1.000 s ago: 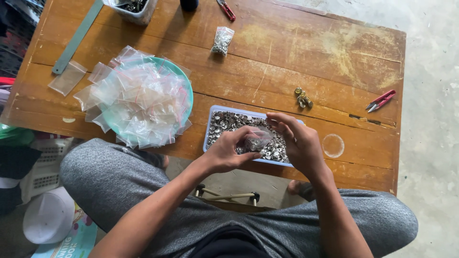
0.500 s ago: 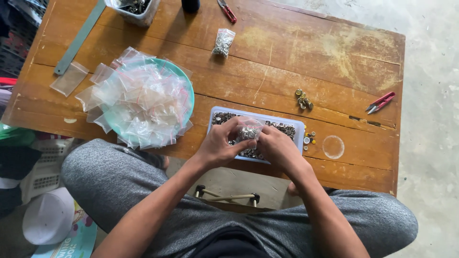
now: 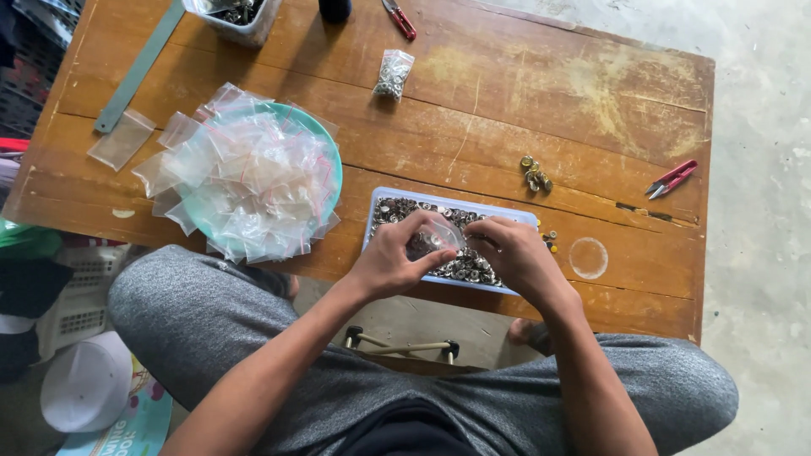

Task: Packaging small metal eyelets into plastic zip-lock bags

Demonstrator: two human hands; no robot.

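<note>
Left hand point(image 3: 390, 263) fingers pinch small clear zip bag point(image 3: 439, 236) over tray of metal snaps point(image 3: 397, 207); right hand point(image 3: 515, 253) fingers closed at its mouth. Bag likely light, limp, slippery; grip edges.

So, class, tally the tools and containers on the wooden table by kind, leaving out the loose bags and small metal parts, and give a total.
Red-handled cutting tools: 2, a snipper and pliers
Grey metal ruler: 1
Teal round plastic plate: 1
Shallow pale blue tray: 1
Clear plastic tub: 1
Total: 6
</note>
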